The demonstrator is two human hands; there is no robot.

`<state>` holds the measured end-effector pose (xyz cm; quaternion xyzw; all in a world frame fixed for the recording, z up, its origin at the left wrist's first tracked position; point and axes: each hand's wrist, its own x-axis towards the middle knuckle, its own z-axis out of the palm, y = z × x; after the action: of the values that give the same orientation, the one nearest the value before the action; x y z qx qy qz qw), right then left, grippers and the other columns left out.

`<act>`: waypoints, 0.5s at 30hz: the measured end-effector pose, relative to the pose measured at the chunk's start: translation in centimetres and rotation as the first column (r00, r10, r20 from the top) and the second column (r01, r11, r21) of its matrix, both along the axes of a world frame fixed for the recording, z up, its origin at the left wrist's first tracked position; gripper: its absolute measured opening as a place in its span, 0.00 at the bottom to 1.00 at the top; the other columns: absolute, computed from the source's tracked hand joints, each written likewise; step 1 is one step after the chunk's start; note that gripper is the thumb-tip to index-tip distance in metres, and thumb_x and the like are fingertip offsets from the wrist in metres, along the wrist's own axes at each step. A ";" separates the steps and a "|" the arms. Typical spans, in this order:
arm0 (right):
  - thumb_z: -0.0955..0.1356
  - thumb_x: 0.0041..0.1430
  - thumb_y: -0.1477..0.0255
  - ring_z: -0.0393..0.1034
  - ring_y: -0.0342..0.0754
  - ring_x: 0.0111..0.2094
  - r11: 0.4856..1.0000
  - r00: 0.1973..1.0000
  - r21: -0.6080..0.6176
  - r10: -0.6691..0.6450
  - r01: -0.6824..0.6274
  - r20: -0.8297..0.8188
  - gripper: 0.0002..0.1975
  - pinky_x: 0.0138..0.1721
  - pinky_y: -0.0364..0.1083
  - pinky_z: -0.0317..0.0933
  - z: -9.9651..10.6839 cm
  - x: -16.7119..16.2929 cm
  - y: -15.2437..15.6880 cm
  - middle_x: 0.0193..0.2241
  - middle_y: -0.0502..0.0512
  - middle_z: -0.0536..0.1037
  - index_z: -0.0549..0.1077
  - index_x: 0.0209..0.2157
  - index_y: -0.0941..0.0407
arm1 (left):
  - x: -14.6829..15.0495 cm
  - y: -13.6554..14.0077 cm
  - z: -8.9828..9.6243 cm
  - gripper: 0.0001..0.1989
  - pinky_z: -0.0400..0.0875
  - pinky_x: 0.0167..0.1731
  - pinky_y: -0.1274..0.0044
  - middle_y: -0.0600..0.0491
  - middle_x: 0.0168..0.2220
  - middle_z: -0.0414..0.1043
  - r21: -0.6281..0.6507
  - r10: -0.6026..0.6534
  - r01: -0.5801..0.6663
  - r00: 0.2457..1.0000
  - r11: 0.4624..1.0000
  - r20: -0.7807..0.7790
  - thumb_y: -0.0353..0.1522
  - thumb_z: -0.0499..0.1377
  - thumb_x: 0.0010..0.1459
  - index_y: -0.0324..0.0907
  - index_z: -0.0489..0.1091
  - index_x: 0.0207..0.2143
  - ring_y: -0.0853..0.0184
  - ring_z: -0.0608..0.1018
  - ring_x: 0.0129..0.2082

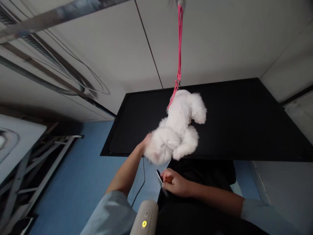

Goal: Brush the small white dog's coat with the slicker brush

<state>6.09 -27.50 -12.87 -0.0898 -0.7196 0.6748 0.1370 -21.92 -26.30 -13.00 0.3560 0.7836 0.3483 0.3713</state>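
A fluffy white dog (pixel 179 114) is on the black table (pixel 234 124), its head hanging over the near edge. My left hand (pixel 147 141) holds the left side of the dog's head, with its fingers mostly hidden by fur. Below the head, my right hand (pixel 176 183) is closed around a slim metal comb (pixel 159 176), which is blurred and partly covered by the fingers. The comb is apart from the fur. A pink leash loop (pixel 179 45) runs from above down to the dog's back.
A pale device with a yellow light (pixel 146 217) stands at the bottom middle. To the left are a white surface on a metal frame (pixel 22 140) and hoses (pixel 49 50) along the wall. A dark cord (pixel 143 178) hangs beside my left forearm.
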 end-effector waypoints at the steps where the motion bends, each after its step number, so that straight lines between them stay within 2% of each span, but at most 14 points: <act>1: 0.68 0.52 0.74 0.70 0.44 0.30 0.998 0.996 -0.044 0.055 -0.053 0.064 0.03 0.32 0.41 0.64 -0.2 0.6 -0.4 0.30 0.51 0.74 0.69 0.29 0.55 | 0.0 0.4 0.7 0.14 0.70 0.28 0.78 0.55 0.17 0.69 -0.020 -0.010 0.010 1.000 1.000 -0.020 0.28 0.53 0.55 0.38 0.70 0.18 0.66 0.73 0.23; 4: 0.68 0.52 0.77 0.68 0.42 0.26 0.977 0.953 -0.100 0.208 -0.190 0.221 0.03 0.29 0.40 0.62 -0.5 1.6 0.1 0.26 0.48 0.73 0.72 0.31 0.56 | 1.0 2.1 2.6 0.10 0.70 0.35 0.80 0.46 0.23 0.74 -0.090 -0.063 0.049 0.984 0.995 -0.164 0.25 0.53 0.47 0.38 0.72 0.18 0.62 0.77 0.32; 6: 0.69 0.51 0.76 0.69 0.43 0.29 0.971 0.941 -0.004 0.233 -0.240 0.243 0.03 0.31 0.40 0.61 -0.6 1.6 1.4 0.28 0.49 0.75 0.74 0.31 0.56 | 2.4 3.4 3.2 0.07 0.69 0.42 0.76 0.40 0.28 0.77 -0.183 -0.136 0.080 0.939 0.980 -0.315 0.22 0.56 0.43 0.37 0.73 0.20 0.57 0.79 0.38; 8: 0.72 0.50 0.74 0.69 0.44 0.30 0.966 0.958 0.154 0.169 -0.207 0.231 0.03 0.34 0.42 0.61 -0.6 1.2 2.8 0.29 0.50 0.75 0.75 0.29 0.56 | 3.9 4.1 3.4 0.04 0.68 0.44 0.69 0.36 0.33 0.77 -0.298 -0.214 0.090 0.884 0.950 -0.416 0.26 0.59 0.46 0.35 0.74 0.23 0.50 0.78 0.42; 10: 0.74 0.49 0.69 0.69 0.46 0.31 0.944 0.974 0.301 0.069 -0.134 0.217 0.06 0.37 0.43 0.60 -0.8 0.9 3.7 0.26 0.51 0.74 0.74 0.25 0.56 | 4.8 4.2 3.2 0.12 0.68 0.45 0.65 0.34 0.36 0.78 -0.375 -0.264 0.087 0.852 0.923 -0.453 0.38 0.62 0.48 0.35 0.76 0.26 0.45 0.77 0.44; 12: 0.74 0.49 0.66 0.68 0.47 0.32 0.914 0.970 0.389 0.019 -0.115 0.241 0.11 0.38 0.44 0.59 -1.3 0.9 3.8 0.24 0.51 0.73 0.73 0.22 0.57 | 4.9 3.7 3.0 0.22 0.67 0.48 0.65 0.37 0.39 0.78 -0.440 -0.337 0.121 0.825 0.890 -0.454 0.47 0.65 0.44 0.37 0.77 0.30 0.44 0.76 0.47; 13: 0.74 0.49 0.66 0.67 0.46 0.32 0.904 0.958 0.391 0.065 -0.175 0.278 0.11 0.37 0.44 0.59 -1.6 1.0 3.6 0.24 0.51 0.72 0.72 0.22 0.57 | 4.7 3.3 2.9 0.25 0.66 0.49 0.66 0.40 0.41 0.78 -0.454 -0.368 0.153 0.822 0.878 -0.435 0.49 0.66 0.40 0.38 0.77 0.33 0.46 0.75 0.49; 15: 0.73 0.50 0.68 0.65 0.44 0.29 0.874 0.883 0.284 0.273 -0.394 0.383 0.09 0.32 0.42 0.58 -2.3 1.0 3.2 0.25 0.49 0.71 0.72 0.25 0.57 | 3.9 2.7 2.7 0.29 0.66 0.50 0.72 0.46 0.42 0.79 -0.454 -0.393 0.206 0.843 0.867 -0.367 0.48 0.69 0.35 0.41 0.77 0.38 0.52 0.75 0.49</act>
<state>7.14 -24.31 -15.18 -0.0484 -0.8460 0.5230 -0.0919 -18.02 -23.62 -10.26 0.4641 0.8345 0.0265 0.2959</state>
